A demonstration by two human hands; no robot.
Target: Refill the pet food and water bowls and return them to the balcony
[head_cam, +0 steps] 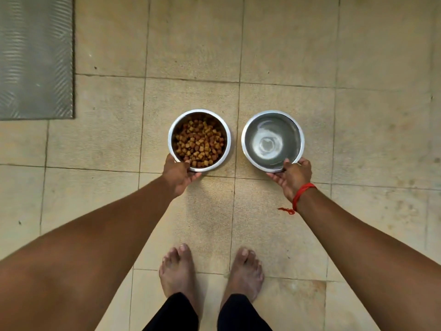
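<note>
Two steel bowls are side by side over the beige tiled floor. The food bowl [170, 137] on the left is filled with brown kibble [199, 143]. My left hand [179, 175] grips its near rim, thumb over the edge. The water bowl [298, 130] on the right holds clear water. My right hand [292, 176], with a red thread at the wrist, pinches its near rim. Whether the bowls rest on the tiles or hang just above them I cannot tell.
A grey ribbed mat [35, 56] lies at the far left. My two bare feet [177, 271] stand on the tiles just behind the bowls. Tiled floor [358, 115] stretches to the right and beyond the bowls.
</note>
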